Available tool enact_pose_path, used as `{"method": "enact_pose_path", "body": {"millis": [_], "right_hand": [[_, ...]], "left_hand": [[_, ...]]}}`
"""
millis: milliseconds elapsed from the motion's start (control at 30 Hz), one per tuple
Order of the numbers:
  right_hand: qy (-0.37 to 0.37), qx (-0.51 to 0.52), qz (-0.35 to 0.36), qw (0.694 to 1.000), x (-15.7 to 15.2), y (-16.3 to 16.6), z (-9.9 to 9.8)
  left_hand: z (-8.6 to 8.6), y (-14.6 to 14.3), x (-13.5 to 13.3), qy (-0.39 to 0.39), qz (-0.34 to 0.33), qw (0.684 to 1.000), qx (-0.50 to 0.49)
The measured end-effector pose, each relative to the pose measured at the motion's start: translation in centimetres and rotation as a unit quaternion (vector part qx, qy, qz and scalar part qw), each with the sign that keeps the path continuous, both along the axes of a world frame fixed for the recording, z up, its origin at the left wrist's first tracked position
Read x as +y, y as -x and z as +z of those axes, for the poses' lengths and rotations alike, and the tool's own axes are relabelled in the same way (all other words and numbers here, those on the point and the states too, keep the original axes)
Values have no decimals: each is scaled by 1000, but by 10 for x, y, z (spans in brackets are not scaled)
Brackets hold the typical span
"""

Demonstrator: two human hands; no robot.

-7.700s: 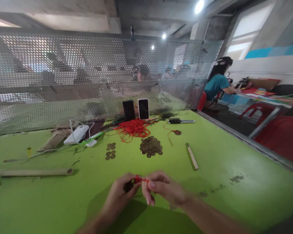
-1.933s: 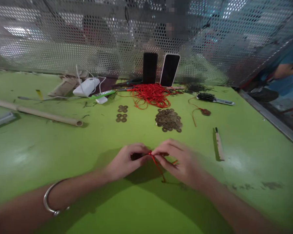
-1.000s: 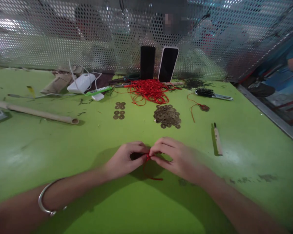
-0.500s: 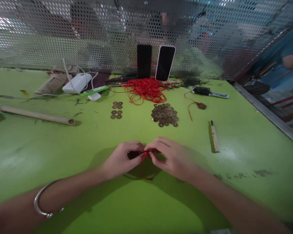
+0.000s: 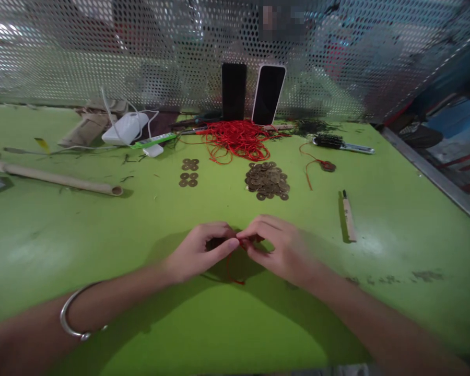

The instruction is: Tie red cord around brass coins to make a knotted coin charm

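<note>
Over the near middle of the green table, my left hand (image 5: 207,248) and my right hand (image 5: 274,245) meet fingertip to fingertip. Both pinch a red cord (image 5: 230,267), whose loose end hangs below the fingers toward the tabletop. Most of the cord between the fingertips is hidden, so its knot or loop cannot be made out. Beyond my right hand lies a heap of round coins with holes (image 5: 267,180). Several more such coins (image 5: 188,179) are laid out in two small groups to its left. Behind the heap is a tangle of red cord (image 5: 238,140).
Two phones (image 5: 234,91) lean on a perforated metal screen (image 5: 172,68). To the right lie a hairbrush (image 5: 342,143), a corded coin piece (image 5: 328,166) and a wooden-handled tool (image 5: 349,216). Leftward are a bamboo tube (image 5: 62,180) and a white box with cables (image 5: 125,128).
My left thumb has come forward over the pinch point, covering the red cord that showed there. Both hands stay together, and the view has shifted slightly.
</note>
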State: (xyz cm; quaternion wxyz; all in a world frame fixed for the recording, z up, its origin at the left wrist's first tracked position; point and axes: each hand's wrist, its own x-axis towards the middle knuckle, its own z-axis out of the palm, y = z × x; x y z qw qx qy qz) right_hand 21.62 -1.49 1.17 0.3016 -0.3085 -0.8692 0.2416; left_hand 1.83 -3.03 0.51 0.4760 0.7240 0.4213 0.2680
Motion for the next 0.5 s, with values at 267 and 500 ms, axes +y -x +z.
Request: {"method": "enact_pose_path", "body": {"millis": [267, 500], "right_hand": [[96, 38, -15, 995, -2, 3, -2], [301, 78, -35, 950, -2, 7, -8]], "left_hand": [[-1, -1, -1, 3, 19, 1000, 5], [-1, -2, -1, 6, 33, 999, 2]]}}
